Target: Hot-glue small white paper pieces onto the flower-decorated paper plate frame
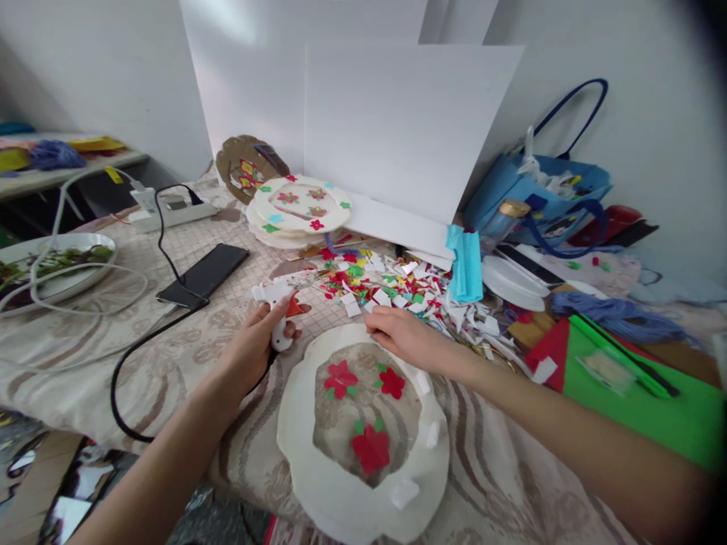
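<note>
Presently, head view: left hand point(255, 344) closed round glue gun point(279, 303) by its grip, finger at orange trigger; gun probably light, rigid, hot at nozzle, best held by handle only. Right hand point(400, 337) flat, fingers loosely curled, nothing gripped for certain, resting on far rim of plate point(318, 484); plate white, scalloped, thin, likely bendable; red flowers point(370, 448) stuck at centre.

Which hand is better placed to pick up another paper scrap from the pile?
Right. The right hand already rests at the near edge of the scrap pile, above the plate. The left hand is occupied, closed around the glue gun.
</note>
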`<state>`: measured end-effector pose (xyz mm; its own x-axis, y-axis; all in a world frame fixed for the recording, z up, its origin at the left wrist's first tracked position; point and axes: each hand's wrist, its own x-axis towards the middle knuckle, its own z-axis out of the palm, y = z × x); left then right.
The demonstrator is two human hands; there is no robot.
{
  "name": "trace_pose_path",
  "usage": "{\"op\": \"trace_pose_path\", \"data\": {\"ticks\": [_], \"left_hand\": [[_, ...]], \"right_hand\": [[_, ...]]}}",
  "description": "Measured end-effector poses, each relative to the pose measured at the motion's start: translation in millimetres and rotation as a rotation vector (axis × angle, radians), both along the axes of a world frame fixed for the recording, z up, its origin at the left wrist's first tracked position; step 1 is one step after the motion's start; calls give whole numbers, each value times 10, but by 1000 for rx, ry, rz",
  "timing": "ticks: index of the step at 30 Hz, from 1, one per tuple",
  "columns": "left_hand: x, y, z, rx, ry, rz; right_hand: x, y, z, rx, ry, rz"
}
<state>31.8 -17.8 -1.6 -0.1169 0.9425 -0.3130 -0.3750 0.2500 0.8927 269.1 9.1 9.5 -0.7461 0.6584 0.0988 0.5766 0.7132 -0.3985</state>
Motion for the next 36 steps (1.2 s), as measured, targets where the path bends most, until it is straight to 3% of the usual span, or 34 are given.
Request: {"op": "trace_pose_path", "data": {"ticks": [36], "left_hand": [[-29, 24, -74, 59, -3, 1]], "right_hand": [[-6, 4, -22, 15, -11, 6]]}}
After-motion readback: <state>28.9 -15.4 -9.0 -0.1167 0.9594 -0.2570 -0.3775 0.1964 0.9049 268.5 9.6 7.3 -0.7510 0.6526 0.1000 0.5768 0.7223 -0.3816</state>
